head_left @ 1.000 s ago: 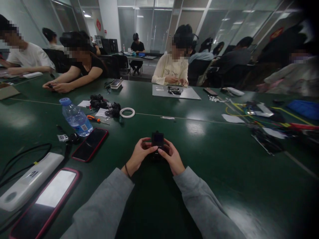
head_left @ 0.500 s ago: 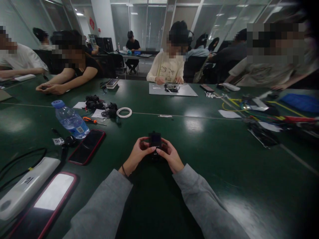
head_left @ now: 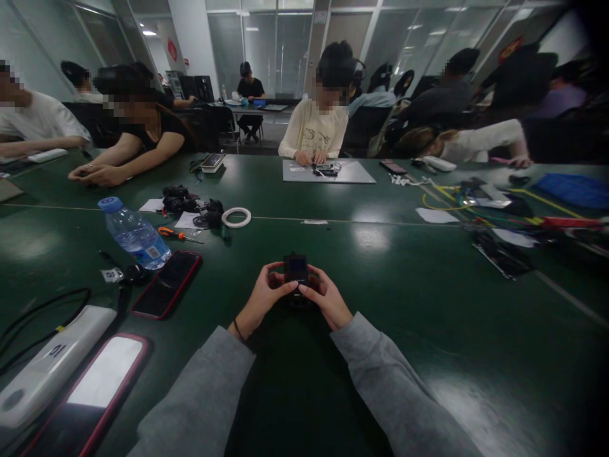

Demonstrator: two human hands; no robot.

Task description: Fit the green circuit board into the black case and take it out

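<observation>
Nearest, at left: phone [head_left: 102, 381] with lit screen, white power bank [head_left: 47, 365]. Centre: left hand [head_left: 263, 297] and right hand [head_left: 328, 298], both gripping a small black device [head_left: 296, 270] held upright just above the green counter [head_left: 428, 304]. Left of them: red-edged phone [head_left: 167, 284], water bottle [head_left: 134, 233]. Beyond: orange screwdriver [head_left: 177, 233], tape roll [head_left: 236, 217], grey mat [head_left: 328, 171].

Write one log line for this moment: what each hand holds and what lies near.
left hand: grips small black device | right hand: grips same device | held above: green table | nearby left: red-edged phone, water bottle
</observation>
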